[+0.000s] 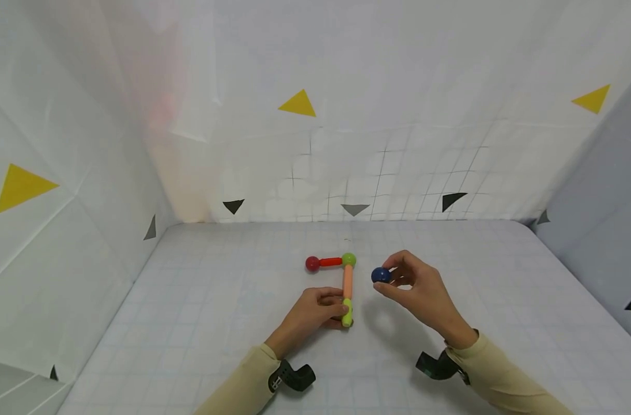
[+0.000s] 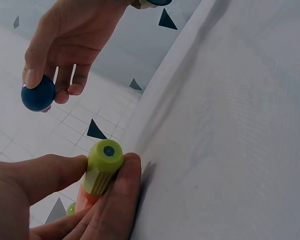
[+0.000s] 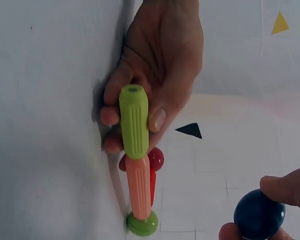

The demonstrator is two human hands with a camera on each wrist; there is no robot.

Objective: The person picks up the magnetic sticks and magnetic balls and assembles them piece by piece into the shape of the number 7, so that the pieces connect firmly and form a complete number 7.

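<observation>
My left hand [image 1: 317, 314] pinches a yellow-green magnetic rod [image 1: 347, 312] between thumb and fingers, low over the table. That rod joins end to end with an orange rod [image 1: 348, 282], which leads to a green ball [image 1: 348, 259]. From the green ball a red rod [image 1: 331, 261] runs left to a red ball [image 1: 312, 264]. To the right, my right hand [image 1: 421, 291] holds a dark blue ball [image 1: 381, 275] by thumb and fingertips, raised and apart from the joined pieces. In the left wrist view, the yellow-green rod's free end shows a small dark round tip [image 2: 109, 151].
A white table [image 1: 191, 323] with a faint grid lies under both hands. White sheet walls [image 1: 253, 69] with yellow and black triangles stand behind it and at both sides. Each wrist carries a black camera mount [image 1: 294, 377].
</observation>
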